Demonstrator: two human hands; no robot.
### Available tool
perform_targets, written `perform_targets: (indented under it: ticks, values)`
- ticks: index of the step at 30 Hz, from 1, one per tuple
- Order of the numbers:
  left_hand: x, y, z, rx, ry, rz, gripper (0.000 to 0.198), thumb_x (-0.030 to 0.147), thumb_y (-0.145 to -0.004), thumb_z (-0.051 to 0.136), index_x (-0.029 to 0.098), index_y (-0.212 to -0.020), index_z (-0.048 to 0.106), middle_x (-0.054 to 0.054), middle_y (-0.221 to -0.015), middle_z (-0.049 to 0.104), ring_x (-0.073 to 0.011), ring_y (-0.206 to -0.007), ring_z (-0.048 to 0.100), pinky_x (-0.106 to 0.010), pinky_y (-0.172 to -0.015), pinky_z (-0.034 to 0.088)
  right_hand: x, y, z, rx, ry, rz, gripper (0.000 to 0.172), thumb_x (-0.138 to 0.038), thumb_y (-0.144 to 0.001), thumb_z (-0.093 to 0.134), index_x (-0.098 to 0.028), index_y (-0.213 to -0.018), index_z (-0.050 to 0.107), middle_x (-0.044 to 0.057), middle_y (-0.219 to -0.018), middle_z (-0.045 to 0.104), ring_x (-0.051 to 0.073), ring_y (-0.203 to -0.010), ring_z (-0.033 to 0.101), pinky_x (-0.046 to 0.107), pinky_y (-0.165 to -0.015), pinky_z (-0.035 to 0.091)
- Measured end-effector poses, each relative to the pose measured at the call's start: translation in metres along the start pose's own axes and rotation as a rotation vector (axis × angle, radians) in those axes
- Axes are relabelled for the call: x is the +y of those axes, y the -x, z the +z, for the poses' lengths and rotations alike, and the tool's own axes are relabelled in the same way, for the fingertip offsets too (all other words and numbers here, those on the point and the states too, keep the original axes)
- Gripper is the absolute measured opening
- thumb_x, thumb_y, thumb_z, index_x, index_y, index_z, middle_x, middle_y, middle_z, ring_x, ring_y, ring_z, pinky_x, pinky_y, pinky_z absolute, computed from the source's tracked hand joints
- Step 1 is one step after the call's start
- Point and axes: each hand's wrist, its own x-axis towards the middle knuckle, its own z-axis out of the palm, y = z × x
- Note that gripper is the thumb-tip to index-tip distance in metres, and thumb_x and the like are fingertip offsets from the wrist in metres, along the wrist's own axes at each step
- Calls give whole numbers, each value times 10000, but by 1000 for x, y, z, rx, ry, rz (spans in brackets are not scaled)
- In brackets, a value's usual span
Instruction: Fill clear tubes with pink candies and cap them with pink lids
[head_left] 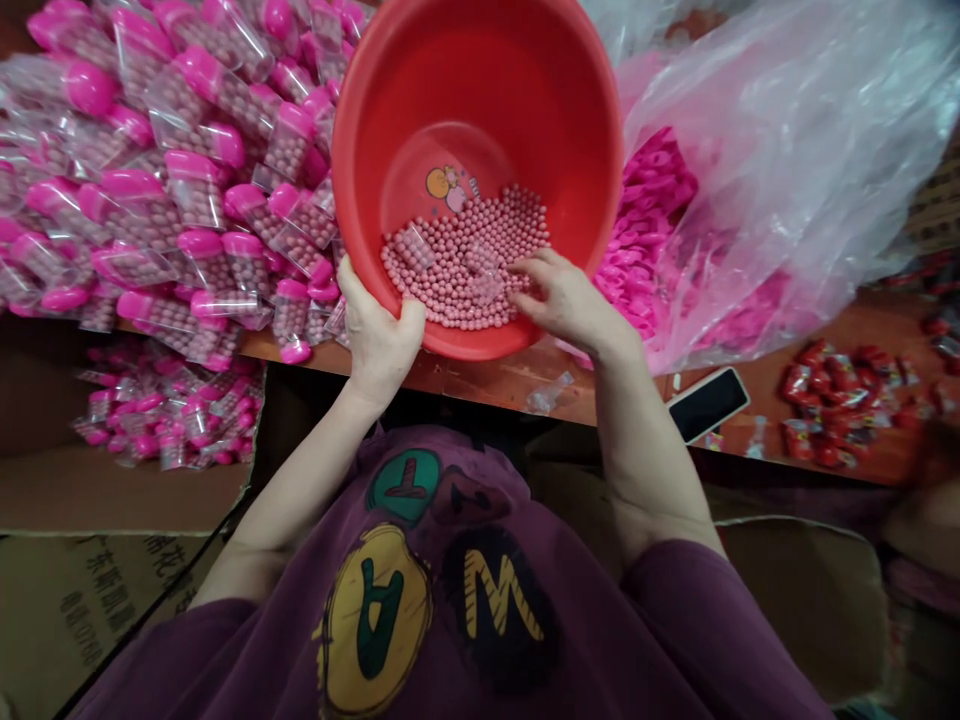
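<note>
A red plastic basin (480,60) is tilted toward me at the table's edge. Small pink beads (450,290) have gathered along its lower side, with a clear tube (414,246) lying among them. Another clear container (486,275) is partly buried in the beads near the middle. My left hand (382,335) grips the basin's rim at the lower left, thumb over the edge. Inside the basin's right side, my right hand (551,290) reaches into the beads with its fingers bent and apart; nothing shows between them.
Left of the basin, many bead-filled tubes with pink caps (202,160) are heaped. More lie in a cardboard box (150,490) below. Right are pink plastic pieces (652,220) in a clear bag (765,150), a phone (707,404) and small red packets (840,400).
</note>
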Motion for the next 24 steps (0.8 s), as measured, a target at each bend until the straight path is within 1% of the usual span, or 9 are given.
perform_targets:
  ticks: [3,6,8,11,14,16,19,21,24]
  values:
    - [1,-1,0,-9,-8,-13,998,162,-673,566,184,-1592,176,-177,-1643,425,-310,-1561,467,-460,-1369,313,-6,0,12,-61,38,-28,490,-247,-950,619,-182,-1434,663,157,-1304,652,345,-1231,625,541,-1133,527]
    - [2,0,-1,-8,-17,-2,1000,154,-687,566,173,-1603,166,-184,-1659,410,-312,-1562,466,-465,-1367,318,-19,-2,20,-74,75,-26,533,-257,-1026,527,-191,-1553,570,175,-1311,647,328,-1167,657,518,-1079,554]
    - [3,2,-1,-6,-29,13,992,156,-694,569,162,-1604,173,-189,-1673,394,-317,-1567,457,-469,-1370,313,-25,-6,22,-101,87,-48,537,-241,-1058,455,-184,-1588,521,196,-1368,641,318,-1156,668,491,-1040,569]
    - [4,3,-1,-1,-42,33,986,155,-701,575,150,-1605,181,-194,-1681,389,-321,-1581,441,-470,-1375,302,-30,-12,21,-174,151,-58,484,-210,-1073,386,-154,-1522,560,220,-1397,641,301,-1105,682,458,-971,583]
    - [4,4,-1,-4,-35,37,983,154,-713,583,141,-1610,182,-201,-1685,389,-324,-1592,432,-467,-1379,298,-33,-17,17,-188,249,-49,392,-250,-1079,390,-140,-1335,667,213,-1311,656,276,-995,677,436,-892,581]
    - [4,4,-1,-8,-30,31,978,151,-719,583,146,-1612,183,-200,-1691,387,-327,-1596,430,-478,-1380,297,-33,-17,12,-186,272,-91,373,-261,-1066,407,-118,-1276,680,217,-1296,644,279,-1004,661,436,-896,574]
    - [5,5,-1,-5,-42,28,958,145,-729,574,163,-1606,189,-189,-1678,416,-319,-1582,456,-485,-1377,311,-29,-11,5,-198,279,-114,370,-238,-1033,437,-87,-1285,661,222,-1229,667,305,-1023,650,457,-917,564]
    - [6,6,-1,10,-50,32,936,141,-736,569,156,-1598,203,-193,-1666,428,-312,-1574,472,-474,-1374,322,-24,-6,5,-165,301,-58,350,-200,-1013,453,-85,-1270,660,228,-1166,694,330,-1017,655,487,-910,559]
    - [6,8,1,21,-47,35,936,135,-740,570,154,-1601,202,-199,-1682,398,-317,-1591,453,-479,-1378,317,-20,-3,13,-59,331,14,341,-121,-1002,409,-85,-1209,676,259,-1121,713,369,-1033,661,531,-897,554]
